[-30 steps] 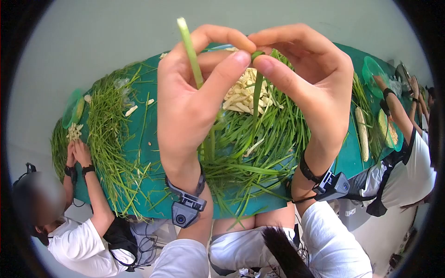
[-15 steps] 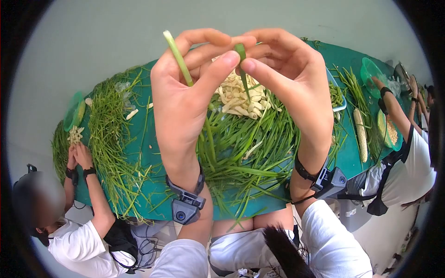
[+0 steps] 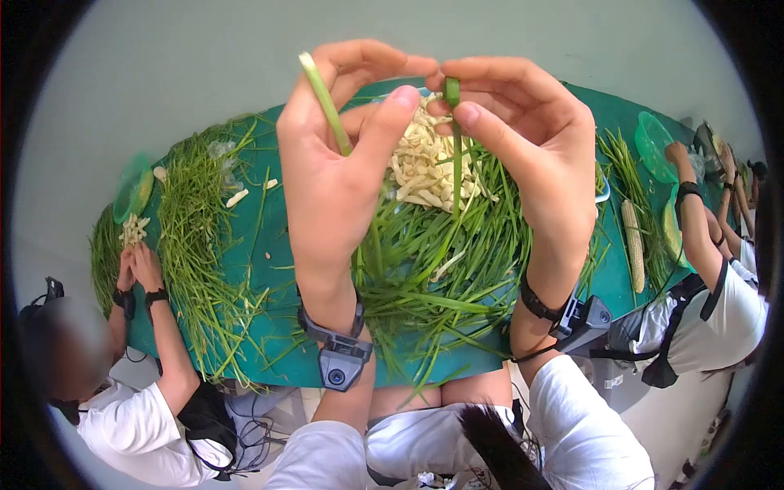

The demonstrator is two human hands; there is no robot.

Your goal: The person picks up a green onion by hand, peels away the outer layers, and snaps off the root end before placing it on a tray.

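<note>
A green stalk with a pale cut end lies across the palm of my left hand, held in the crook beside the thumb. My left thumb and forefinger are apart at their tips. In my right hand, thumb and fingers pinch a folded green leaf, whose long end hangs down. Both hands are raised above a heap of pale peeled pieces and a spread of long green stalks on the green table.
More green stalks cover the table's left part, near a green basket and a person's hands. To the right are a corn cob, stalks, another green basket and a second person's arm.
My left thumb has parted from the folded leaf, which now stays in my right hand. Both hands have shifted slightly right. The person at the right has moved an arm.
</note>
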